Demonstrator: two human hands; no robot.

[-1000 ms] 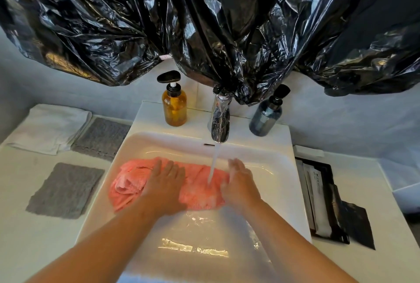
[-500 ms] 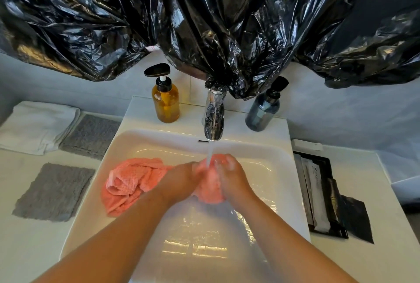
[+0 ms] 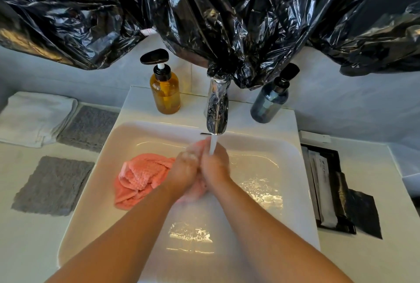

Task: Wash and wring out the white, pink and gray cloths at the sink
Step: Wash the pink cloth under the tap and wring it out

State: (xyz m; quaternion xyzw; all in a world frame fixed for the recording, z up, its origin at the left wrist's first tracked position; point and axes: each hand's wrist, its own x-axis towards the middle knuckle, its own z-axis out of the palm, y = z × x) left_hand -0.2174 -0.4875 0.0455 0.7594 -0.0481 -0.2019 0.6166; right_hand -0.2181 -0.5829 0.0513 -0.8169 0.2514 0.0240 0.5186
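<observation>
A wet pink cloth (image 3: 141,176) lies bunched in the white sink (image 3: 288,169), its loose end trailing left. My left hand (image 3: 185,169) and my right hand (image 3: 216,164) are pressed together under the running tap (image 3: 217,110), gripping the cloth's right end between them; that end is mostly hidden by the hands. Water streams onto my right hand. A folded white cloth (image 3: 34,116) rests at the far left of the counter. Beside it is one gray cloth (image 3: 88,126), and another gray cloth (image 3: 53,185) is spread flat nearer me.
An amber pump bottle (image 3: 164,91) and a dark blue pump bottle (image 3: 269,101) flank the tap on the sink's back ledge. A black tray with packets (image 3: 327,187) sits right of the sink. Black plastic sheeting (image 3: 204,10) hangs low over the tap.
My hands went from lying flat on the spread pink cloth to bunching its right end together under the water stream, then rose slightly toward the tap. The cloth gathered leftward.
</observation>
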